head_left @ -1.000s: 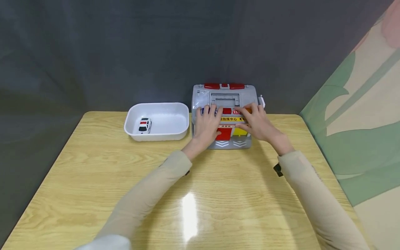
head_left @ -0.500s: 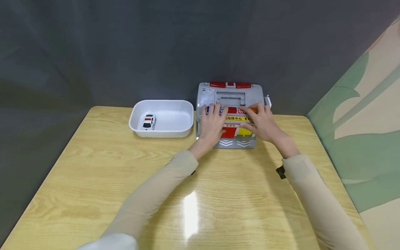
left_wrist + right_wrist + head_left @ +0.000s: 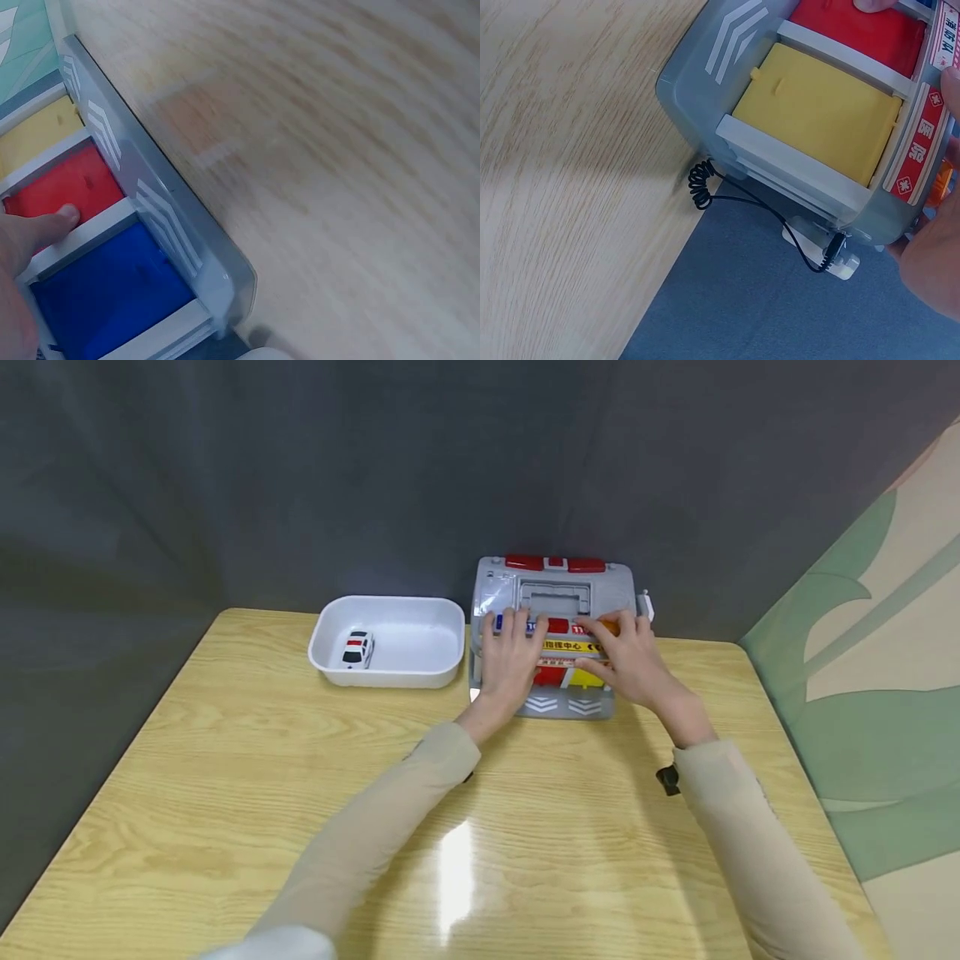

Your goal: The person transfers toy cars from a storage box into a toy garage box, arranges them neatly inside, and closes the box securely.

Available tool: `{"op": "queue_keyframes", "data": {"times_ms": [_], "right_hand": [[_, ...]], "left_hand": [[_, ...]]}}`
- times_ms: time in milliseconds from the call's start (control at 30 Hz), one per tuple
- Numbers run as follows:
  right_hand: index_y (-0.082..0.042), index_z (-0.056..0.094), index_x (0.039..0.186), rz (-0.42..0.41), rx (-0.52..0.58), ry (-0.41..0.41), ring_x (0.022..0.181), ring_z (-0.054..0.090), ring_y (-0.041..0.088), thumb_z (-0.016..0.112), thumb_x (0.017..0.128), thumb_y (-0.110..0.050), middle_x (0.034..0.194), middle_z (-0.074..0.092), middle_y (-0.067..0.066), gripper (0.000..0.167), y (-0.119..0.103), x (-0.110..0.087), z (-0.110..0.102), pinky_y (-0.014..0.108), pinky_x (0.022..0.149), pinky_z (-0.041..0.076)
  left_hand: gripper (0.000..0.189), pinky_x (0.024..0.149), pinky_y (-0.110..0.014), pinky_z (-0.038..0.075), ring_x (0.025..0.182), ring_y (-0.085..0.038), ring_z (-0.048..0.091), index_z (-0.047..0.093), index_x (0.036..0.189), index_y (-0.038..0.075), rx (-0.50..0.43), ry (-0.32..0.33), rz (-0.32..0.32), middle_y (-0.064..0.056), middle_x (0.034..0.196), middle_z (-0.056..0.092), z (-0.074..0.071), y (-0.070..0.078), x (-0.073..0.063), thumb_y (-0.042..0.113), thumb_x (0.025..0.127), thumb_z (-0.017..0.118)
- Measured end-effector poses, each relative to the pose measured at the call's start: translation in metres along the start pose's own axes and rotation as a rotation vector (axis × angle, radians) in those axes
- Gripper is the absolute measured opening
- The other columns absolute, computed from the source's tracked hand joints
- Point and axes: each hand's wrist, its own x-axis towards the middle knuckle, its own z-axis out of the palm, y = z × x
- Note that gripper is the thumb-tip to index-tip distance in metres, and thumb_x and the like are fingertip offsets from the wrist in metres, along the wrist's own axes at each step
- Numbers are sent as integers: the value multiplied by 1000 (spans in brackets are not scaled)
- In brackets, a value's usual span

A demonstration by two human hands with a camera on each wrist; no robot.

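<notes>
Toy garage (image 3: 555,602) gripped at the worktop's (image 3: 225,760) far edge

It stands right of that edge's middle, beside the white tray (image 3: 416,642). The left hand (image 3: 505,670) curls its fingers over the front, thumb on the red door (image 3: 71,180); the right hand's (image 3: 636,662) fingers pinch the sign ledge (image 3: 564,646). From here it looks like steadying; the next move calls for even pressure.

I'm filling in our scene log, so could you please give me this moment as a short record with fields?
left hand: left hand rests on the toy house, thumb at the red door
right hand: right hand grips the toy house's upper front edge, toward its right end
other doors: blue door left of red, yellow door right
tray: white tray on the table, left of the toy house
tray contents: toy car, toward the left
</notes>
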Motion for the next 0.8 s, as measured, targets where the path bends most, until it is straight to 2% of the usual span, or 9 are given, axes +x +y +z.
{"op": "queue_keyframes", "data": {"times_ms": [133, 333, 800], "right_hand": [[-8, 46, 141, 16, -2, 2, 103, 32, 45, 69, 89, -34, 125, 35, 29, 62, -1, -2, 0, 51, 80, 32], [-9, 46, 141, 15, -7, 0, 102, 33, 44, 68, 89, -36, 125, 35, 28, 63, 0, -1, 2, 51, 80, 32], [-9, 46, 141, 9, -2, 1, 101, 34, 44, 68, 90, -36, 125, 36, 29, 62, 0, -4, 8, 49, 79, 31]], "left_hand": [[62, 107, -54, 27, 123, -29, 40, 52, 134, 22, 0, 24, 5, -11, 129, 49, 0, 2, -2, 30, 78, 76], [58, 108, -54, 26, 123, -28, 40, 53, 133, 21, 8, 36, -3, -11, 129, 49, 1, 0, -3, 23, 79, 74], [66, 108, -55, 26, 124, -29, 39, 50, 136, 19, -46, -21, 25, -12, 132, 47, -2, -1, -9, 34, 78, 78]]}}
